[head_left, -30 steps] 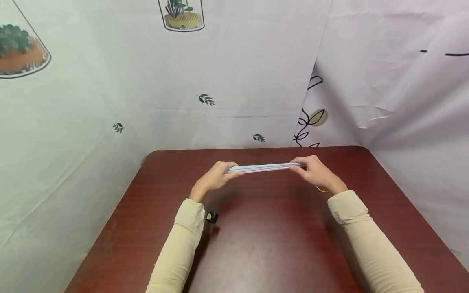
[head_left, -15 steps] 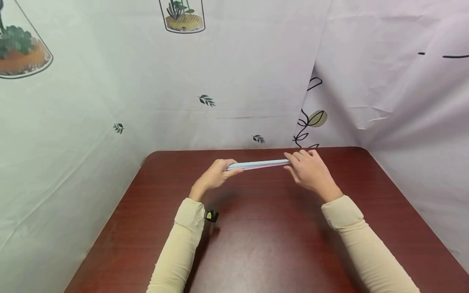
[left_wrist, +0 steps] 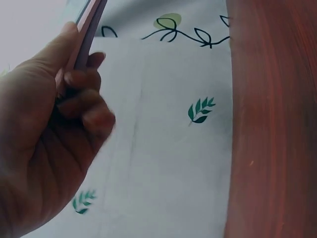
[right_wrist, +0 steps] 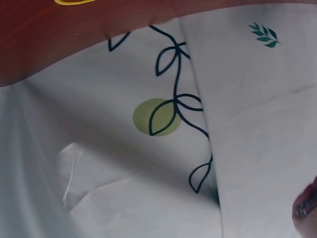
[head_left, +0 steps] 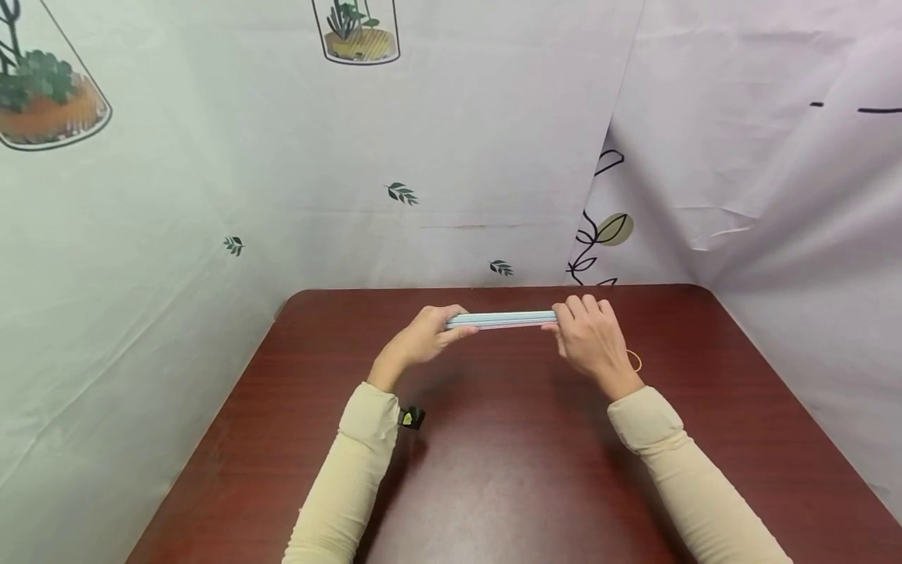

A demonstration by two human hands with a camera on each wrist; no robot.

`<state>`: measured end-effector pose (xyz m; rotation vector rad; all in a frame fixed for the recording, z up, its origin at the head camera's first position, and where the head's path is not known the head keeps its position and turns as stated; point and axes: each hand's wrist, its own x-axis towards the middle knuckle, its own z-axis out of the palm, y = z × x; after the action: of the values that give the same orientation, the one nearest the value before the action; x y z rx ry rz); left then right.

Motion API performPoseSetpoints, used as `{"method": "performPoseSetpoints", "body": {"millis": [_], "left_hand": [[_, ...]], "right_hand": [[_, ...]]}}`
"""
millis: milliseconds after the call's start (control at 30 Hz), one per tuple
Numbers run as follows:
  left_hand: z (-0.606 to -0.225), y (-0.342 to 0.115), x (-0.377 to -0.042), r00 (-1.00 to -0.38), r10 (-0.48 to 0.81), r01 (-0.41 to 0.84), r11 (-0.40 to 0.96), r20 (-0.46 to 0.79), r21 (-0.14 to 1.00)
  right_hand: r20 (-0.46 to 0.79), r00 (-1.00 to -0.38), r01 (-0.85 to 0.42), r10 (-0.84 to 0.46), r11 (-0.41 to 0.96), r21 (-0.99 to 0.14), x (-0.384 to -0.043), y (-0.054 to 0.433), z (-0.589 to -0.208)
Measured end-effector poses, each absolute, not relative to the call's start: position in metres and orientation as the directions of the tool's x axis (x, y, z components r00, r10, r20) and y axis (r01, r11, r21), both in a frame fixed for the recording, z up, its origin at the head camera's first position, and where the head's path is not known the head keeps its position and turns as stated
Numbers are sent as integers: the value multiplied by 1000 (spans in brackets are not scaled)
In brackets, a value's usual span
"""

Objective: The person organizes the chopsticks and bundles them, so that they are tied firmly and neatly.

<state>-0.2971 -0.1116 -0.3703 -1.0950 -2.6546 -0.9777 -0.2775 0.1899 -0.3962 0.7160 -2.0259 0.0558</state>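
Note:
A thin flat stack of light blue and pinkish layers (head_left: 502, 319) is held level above the table, edge-on to the head view. My left hand (head_left: 423, 337) pinches its left end, thumb on the near side. In the left wrist view, that hand (left_wrist: 47, 124) has its thumb and curled fingers on either side of the stack (left_wrist: 88, 34). At the other end, my right hand (head_left: 590, 338) grips with fingers bent over the top and the thumb below. Only a bit of a fingertip (right_wrist: 304, 210) shows in the right wrist view.
Beneath the hands lies a dark red-brown table (head_left: 507, 454). Pale printed cloth (head_left: 479, 157) hangs along its back and sides. A small black piece with a yellow-green mark (head_left: 412, 418) sits at the left wrist. A thin yellow band (head_left: 636, 360) loops at the right wrist.
My right hand loosened at its end of the stack, turned and moved slightly left, and now grips with fingers over the top. The left hand keeps its hold.

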Motion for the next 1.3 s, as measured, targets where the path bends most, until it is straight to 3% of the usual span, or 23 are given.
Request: {"method": "performPoseSetpoints", "body": {"millis": [300,400,500,667,767,867,1300], "left_hand": [[-363,-103,-281,-754,549,606,793,360,58],[-363,-97,-276,-746,505,558,830,434,-6],[-367,-87,-269,-672,457,519,852,584,-70],[-374,-64,-259,-466,436,481,855,770,-193],[-376,-52,-259,-425,433,461,859,795,-222],[-379,-45,-261,-437,421,440,871,795,-220],[-379,-43,-277,-429,354,368,909,831,-198]], "right_hand": [[869,-241,-492,-432,826,274,-278,194,-400],[889,-209,-482,-408,834,269,-278,194,-401],[905,-179,-479,-386,838,263,-278,194,-398],[910,-162,-463,-382,844,272,-280,195,-388],[910,-165,-453,-381,848,273,-281,194,-381],[914,-154,-447,-374,852,273,-282,191,-374],[948,-19,-395,-317,874,284,-283,178,-369]]}}
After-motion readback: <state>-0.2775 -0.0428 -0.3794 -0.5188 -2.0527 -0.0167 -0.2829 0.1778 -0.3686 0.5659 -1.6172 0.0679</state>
